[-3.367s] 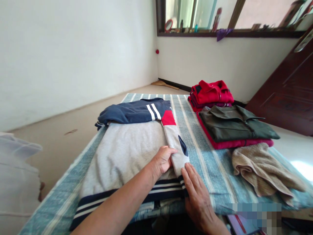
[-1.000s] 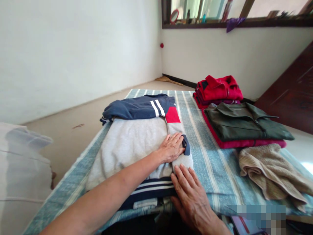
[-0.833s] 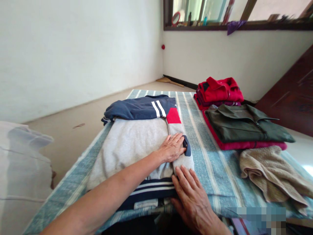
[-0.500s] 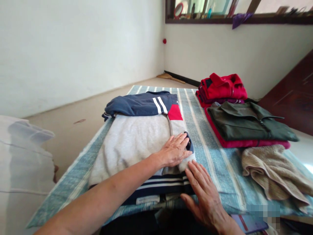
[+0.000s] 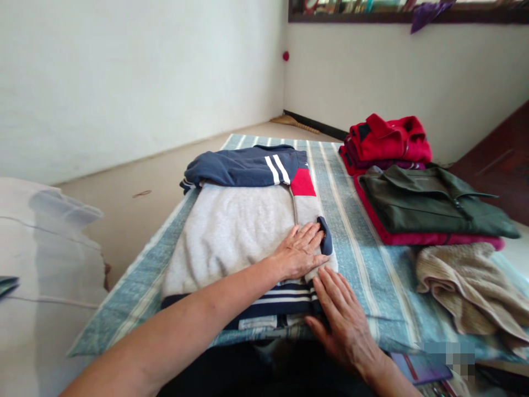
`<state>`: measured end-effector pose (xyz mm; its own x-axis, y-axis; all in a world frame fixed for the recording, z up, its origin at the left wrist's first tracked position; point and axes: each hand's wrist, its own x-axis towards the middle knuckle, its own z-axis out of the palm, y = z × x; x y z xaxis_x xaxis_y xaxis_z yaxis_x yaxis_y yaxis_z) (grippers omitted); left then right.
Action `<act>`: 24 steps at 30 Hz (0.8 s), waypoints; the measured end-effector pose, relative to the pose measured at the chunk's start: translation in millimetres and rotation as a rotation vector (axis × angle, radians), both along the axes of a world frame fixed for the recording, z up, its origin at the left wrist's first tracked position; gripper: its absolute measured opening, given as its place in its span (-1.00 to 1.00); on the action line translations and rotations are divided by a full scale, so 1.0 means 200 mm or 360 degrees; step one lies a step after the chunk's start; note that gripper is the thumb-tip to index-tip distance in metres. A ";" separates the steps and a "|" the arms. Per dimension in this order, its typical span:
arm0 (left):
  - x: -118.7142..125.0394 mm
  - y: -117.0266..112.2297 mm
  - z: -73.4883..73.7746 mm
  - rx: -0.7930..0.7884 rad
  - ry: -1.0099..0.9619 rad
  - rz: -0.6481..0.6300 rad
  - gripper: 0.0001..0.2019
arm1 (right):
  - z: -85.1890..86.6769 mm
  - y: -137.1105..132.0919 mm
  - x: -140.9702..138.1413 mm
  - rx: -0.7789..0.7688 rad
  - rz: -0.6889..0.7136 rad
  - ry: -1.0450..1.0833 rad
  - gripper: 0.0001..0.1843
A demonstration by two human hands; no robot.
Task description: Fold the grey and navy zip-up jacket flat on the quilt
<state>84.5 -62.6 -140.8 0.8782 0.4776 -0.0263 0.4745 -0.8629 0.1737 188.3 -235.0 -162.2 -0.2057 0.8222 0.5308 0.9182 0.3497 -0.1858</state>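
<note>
Smoothing fold: left hand [image 5: 300, 253] flat on sweatshirt [image 5: 235, 231], right hand [image 5: 345, 322] at 5 o'clock, fingers open; next probably wants a hem grip.

Body check, head view. Left hand [image 5: 300, 255]: bare, short plain nails, knuckle creases clear. Left forearm [image 5: 198, 325]: bare skin along its whole visible length, right to the frame edge, so any sleeve ends out of shot. Right hand [image 5: 345, 325]: bare, tendons and veins raised along the back, short nails. Right wrist [image 5: 384, 375]: bare, cut off by the frame bottom. Dark cloth [image 5: 264, 369] sits between the arms at the lower edge, plain and unpatterned; can't tell if it's worn clothing.
</note>
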 end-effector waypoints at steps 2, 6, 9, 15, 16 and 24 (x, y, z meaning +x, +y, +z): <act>0.00 -0.01 -0.01 0.0036 -0.0004 0.0009 -0.36 | 0.05 0.02 0.03 -0.0027 0.0024 0.0161 -0.29; 0.00 -0.01 -0.01 0.0127 -0.0068 0.0005 -0.37 | 0.15 0.14 0.09 0.0078 -0.0099 0.0465 -0.45; -0.01 -0.01 -0.01 0.0181 -0.0139 0.0003 -0.40 | 0.19 0.27 0.10 0.0116 -0.0141 0.0583 -0.56; -0.03 -0.01 -0.02 0.0094 -0.0191 -0.0033 -0.49 | 0.19 0.46 0.06 -0.0101 -0.0024 0.0810 -0.58; -0.03 -0.01 -0.02 0.0091 -0.0208 -0.0046 -0.50 | 0.19 0.48 0.06 -0.0131 -0.0023 0.0830 -0.57; -0.01 0.00 -0.02 -0.0009 -0.0214 -0.0054 -0.58 | 0.13 0.59 0.05 -0.0233 -0.0074 0.0683 -0.59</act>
